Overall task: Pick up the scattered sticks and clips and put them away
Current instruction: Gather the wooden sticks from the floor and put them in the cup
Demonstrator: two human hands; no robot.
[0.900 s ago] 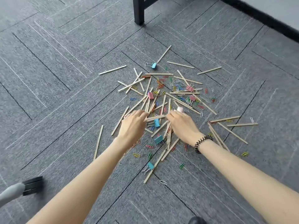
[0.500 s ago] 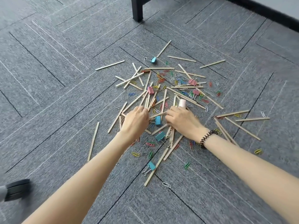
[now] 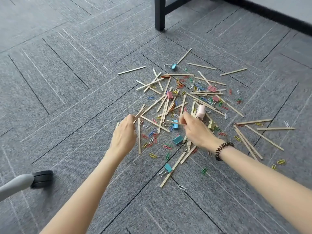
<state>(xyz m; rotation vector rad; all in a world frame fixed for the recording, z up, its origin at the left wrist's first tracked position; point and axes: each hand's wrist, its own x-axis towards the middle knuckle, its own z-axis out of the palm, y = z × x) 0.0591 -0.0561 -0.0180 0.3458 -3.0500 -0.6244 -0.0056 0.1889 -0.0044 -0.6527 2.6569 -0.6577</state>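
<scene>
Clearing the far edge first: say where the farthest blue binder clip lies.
Head view, right of centre: the blue binder clip lies at the far edge of the pile, at the near end of a stick, nearest the black furniture leg.

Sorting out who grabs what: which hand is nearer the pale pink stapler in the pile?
Right. The right hand, pinching a stick, sits just below and left of the pale pink stapler; the left hand, gripping sticks, is far off to the stapler's left.

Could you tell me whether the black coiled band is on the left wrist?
No, the black coiled band sits behind the right hand; the left wrist is bare.
</scene>
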